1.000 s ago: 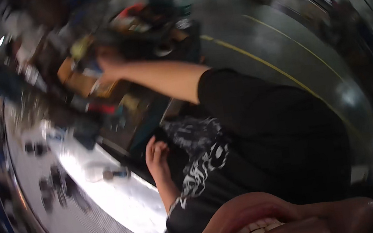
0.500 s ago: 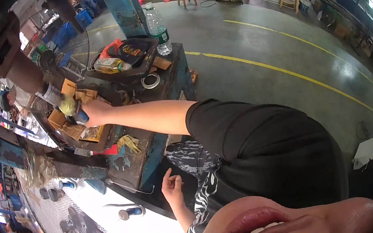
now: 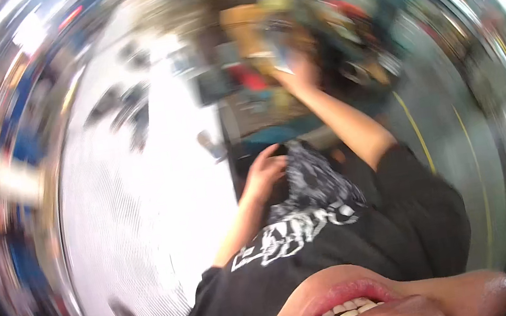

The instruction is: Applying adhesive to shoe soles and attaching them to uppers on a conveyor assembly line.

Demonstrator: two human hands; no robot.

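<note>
Motion blurs much of the head view. My right hand [image 3: 301, 76] reaches forward over the cluttered workbench, its fingers smeared but closed around a blue-grey part [image 3: 281, 55]. Just beyond that hand are brown cardboard pieces [image 3: 242, 24] and a pale yellow rounded thing [image 3: 274, 3]. My left hand [image 3: 266, 170] hovers in front of my body near the bench's close edge. Its index finger points forward, the others are loosely bent, and it holds nothing.
Left of the bench runs a brightly lit white mesh surface [image 3: 127, 219], bearing several dark pieces [image 3: 131, 104] and a small dark-and-blue part [image 3: 210, 145]. A red patch [image 3: 247, 77] shows on the bench. Yellow lines [image 3: 414, 130] mark the floor at right.
The view has swung left, so the bench now appears straight ahead and the white mesh surface fills more of the picture. My right hand stays by the cardboard; my left remains before my body.
</note>
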